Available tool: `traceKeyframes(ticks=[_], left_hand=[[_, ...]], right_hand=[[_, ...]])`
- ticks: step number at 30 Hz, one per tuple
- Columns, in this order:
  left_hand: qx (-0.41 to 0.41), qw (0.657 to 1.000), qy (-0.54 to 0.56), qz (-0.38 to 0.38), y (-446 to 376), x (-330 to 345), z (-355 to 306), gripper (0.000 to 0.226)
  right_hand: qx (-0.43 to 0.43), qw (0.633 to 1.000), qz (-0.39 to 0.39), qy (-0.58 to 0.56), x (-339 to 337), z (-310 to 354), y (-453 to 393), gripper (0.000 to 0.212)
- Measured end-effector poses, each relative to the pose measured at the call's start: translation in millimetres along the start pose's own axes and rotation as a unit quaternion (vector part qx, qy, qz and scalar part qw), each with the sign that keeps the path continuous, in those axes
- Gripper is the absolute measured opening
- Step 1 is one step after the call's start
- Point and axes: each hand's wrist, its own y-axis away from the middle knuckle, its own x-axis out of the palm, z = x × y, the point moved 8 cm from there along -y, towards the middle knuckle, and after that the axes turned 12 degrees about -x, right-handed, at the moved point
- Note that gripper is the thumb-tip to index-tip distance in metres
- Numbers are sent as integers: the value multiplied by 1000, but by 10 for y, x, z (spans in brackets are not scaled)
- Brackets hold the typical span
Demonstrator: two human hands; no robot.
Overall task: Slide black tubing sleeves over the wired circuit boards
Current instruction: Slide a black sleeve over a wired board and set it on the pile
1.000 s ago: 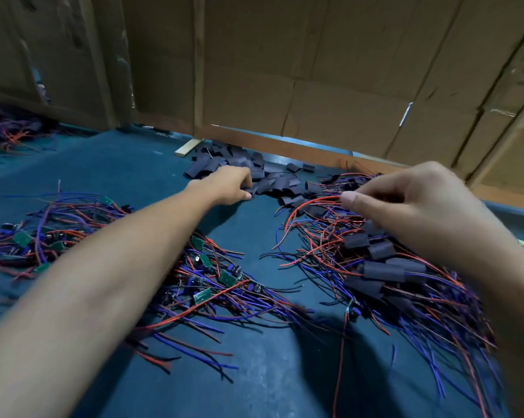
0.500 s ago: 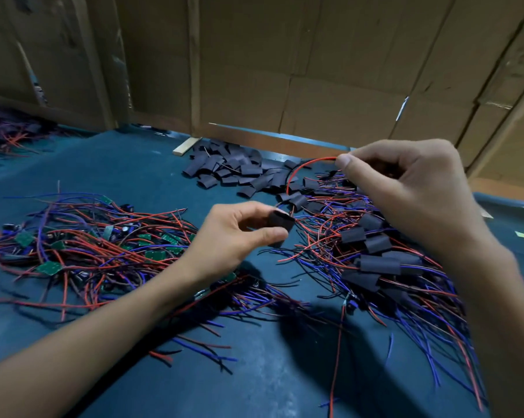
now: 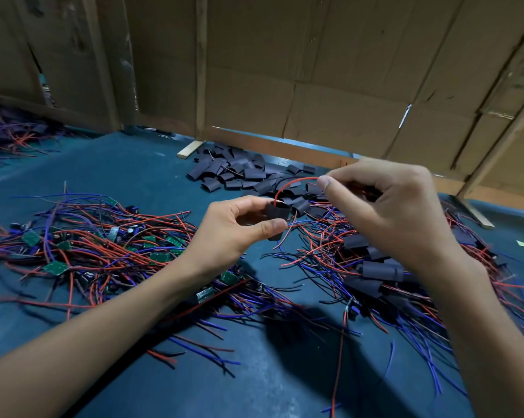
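Above the blue desk (image 3: pixel 128 176), the left hand (image 3: pixel 233 233) pinches a black sleeve (image 3: pixel 276 217) between thumb and fingers, its long axis roughly upright, open end up. A red wire (image 3: pixel 287 186) arcs from the curled right hand (image 3: pixel 384 206), which pinches it, down into the sleeve's top; thin wire ends poke out below. Whether a board sits in that hand, I cannot tell. Bare green boards (image 3: pixel 156 257) lie tangled left, sleeved ones (image 3: pixel 381 271) right, loose sleeves (image 3: pixel 239 173) heaped behind, near the cardboard wall (image 3: pixel 330 70).
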Motion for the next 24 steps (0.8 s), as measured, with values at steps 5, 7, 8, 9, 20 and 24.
traceKeyframes(ticks=[5,7,8,9,20,24], left_hand=[[-1,1000,28,-14,-5,-32,-26,32],[1,999,36,-10,-1,-32,-47,33],[6,999,32,-13,3,-36,-57,33],[13,999,21,-21,12,-48,-75,33],[232,933,-226,-160,233,-114,-421,15],[231,918,-244,-211,183,-319,-499,15]], right_hand=[[-10,1000,-16,3,-47,38,-13,13],[-10,1000,17,2,7,43,-6,13],[-10,999,34,-2,36,44,-4,12],[-7,999,52,-10,71,41,-1,13],[235,935,198,-177,598,-252,249,29],[332,879,212,-268,522,-451,395,40]])
